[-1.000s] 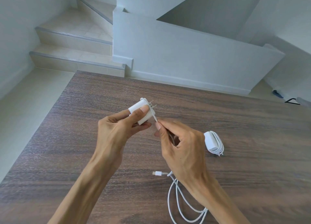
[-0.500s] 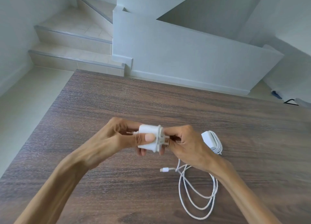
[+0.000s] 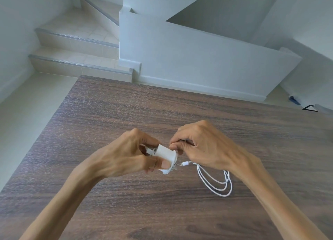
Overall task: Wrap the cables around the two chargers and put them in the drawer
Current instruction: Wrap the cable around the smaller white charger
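Both hands are raised just above a dark wood-grain table [image 3: 111, 113]. The left hand [image 3: 126, 156] grips a white charger [image 3: 164, 152], thumb pressed on its near face and fingers curled behind it. A white cable [image 3: 214, 183] passes around the charger's right end, where a turn of it lies against the body. The right hand [image 3: 207, 146] is closed, thumb and fingertips pinching the cable right beside the charger. From under this hand the cable hangs down in several loose loops resting on the table, near the right wrist. The cable's free connector [image 3: 185, 163] sits just right of the charger, pointing toward it. A second charger cannot be made out; the right hand covers the area behind it. Tiled stairs [image 3: 75, 59] and a white half wall [image 3: 198, 59] lie beyond the table's far edge.
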